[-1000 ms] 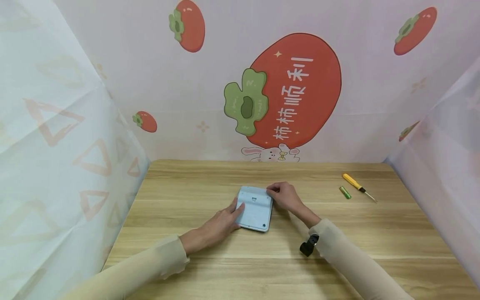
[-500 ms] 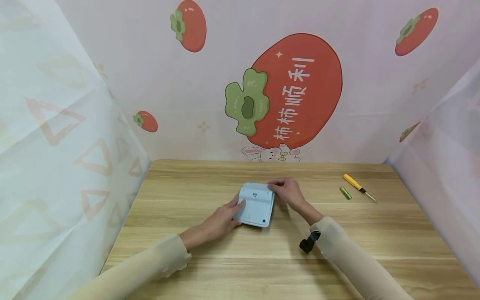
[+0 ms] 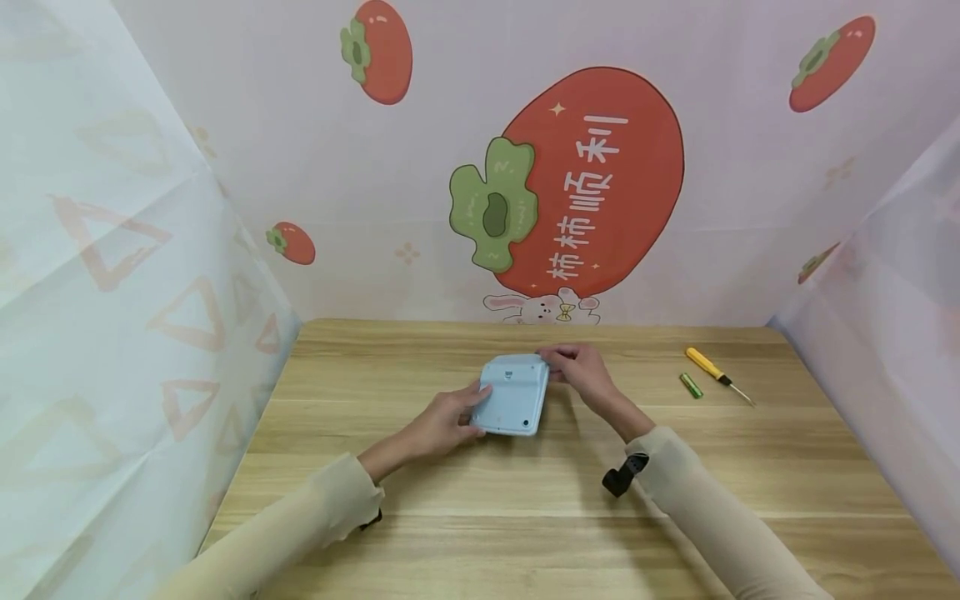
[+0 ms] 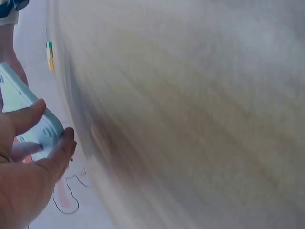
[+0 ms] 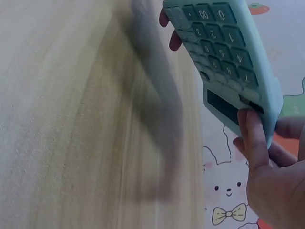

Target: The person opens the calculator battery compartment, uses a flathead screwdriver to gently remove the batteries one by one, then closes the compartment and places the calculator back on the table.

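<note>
A light blue calculator (image 3: 512, 398) is held tilted above the wooden table, its back toward the head view. In the right wrist view the calculator (image 5: 224, 52) shows its darker number keys and a small display. My left hand (image 3: 442, 423) grips its left edge, thumb on the back. In the left wrist view the left hand (image 4: 31, 167) has thumb and fingers on either side of the casing. My right hand (image 3: 585, 377) pinches the far right corner. The right wrist view has the right hand (image 5: 274, 167) with fingers at the display end.
A yellow-handled screwdriver (image 3: 708, 367) lies at the back right of the wooden table (image 3: 465, 542). Beside it is a green battery (image 3: 691, 385). A printed sheet with persimmons (image 3: 600, 192) stands behind the table, and pale cloth walls (image 3: 135, 292) close both sides.
Both hands have raised the calculator off the table and moved it slightly away, tilting it so its far end is higher. The screwdriver and battery have stayed put.
</note>
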Tool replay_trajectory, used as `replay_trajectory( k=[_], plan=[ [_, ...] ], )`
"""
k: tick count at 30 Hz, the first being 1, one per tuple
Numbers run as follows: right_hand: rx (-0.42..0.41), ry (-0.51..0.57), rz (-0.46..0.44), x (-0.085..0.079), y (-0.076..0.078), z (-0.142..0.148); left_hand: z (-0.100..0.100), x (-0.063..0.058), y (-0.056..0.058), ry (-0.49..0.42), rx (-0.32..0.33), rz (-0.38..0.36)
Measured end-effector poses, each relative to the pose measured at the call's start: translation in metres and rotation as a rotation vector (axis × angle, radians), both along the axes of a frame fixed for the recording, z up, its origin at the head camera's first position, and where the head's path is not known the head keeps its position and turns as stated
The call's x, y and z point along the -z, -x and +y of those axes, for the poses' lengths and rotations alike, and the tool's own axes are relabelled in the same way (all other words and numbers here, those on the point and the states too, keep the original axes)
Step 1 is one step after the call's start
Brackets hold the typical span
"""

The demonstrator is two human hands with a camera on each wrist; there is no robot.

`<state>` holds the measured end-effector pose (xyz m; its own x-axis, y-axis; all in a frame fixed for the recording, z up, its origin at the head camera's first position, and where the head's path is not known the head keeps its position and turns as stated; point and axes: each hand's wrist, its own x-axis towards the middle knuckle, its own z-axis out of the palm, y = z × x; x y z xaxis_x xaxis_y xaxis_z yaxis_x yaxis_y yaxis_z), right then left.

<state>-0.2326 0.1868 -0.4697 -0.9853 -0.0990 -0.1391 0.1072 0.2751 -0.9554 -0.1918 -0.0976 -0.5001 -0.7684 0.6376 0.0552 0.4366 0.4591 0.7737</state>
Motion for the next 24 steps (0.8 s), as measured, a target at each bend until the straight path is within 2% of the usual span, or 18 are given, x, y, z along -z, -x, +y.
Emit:
replay_trajectory(
  k=[6,10,13,19,24],
  plan=[
    [-0.119,0.137,0.014,0.000,0.002,0.008,-0.003,0.000,0.007,-0.103,-0.025,-0.198],
    [-0.188,0.091,0.067,0.000,0.003,0.012,-0.004,-0.001,0.010,-0.156,-0.053,-0.276],
    [-0.211,0.049,0.108,0.000,0.004,0.014,-0.004,-0.003,0.011,-0.164,-0.071,-0.271],
    [-0.201,0.067,0.159,0.000,0.007,0.012,0.002,-0.004,0.011,-0.108,-0.146,-0.213],
    [-0.161,0.085,0.181,0.000,0.009,0.008,0.010,-0.004,0.011,-0.109,-0.215,-0.229]
  ],
)
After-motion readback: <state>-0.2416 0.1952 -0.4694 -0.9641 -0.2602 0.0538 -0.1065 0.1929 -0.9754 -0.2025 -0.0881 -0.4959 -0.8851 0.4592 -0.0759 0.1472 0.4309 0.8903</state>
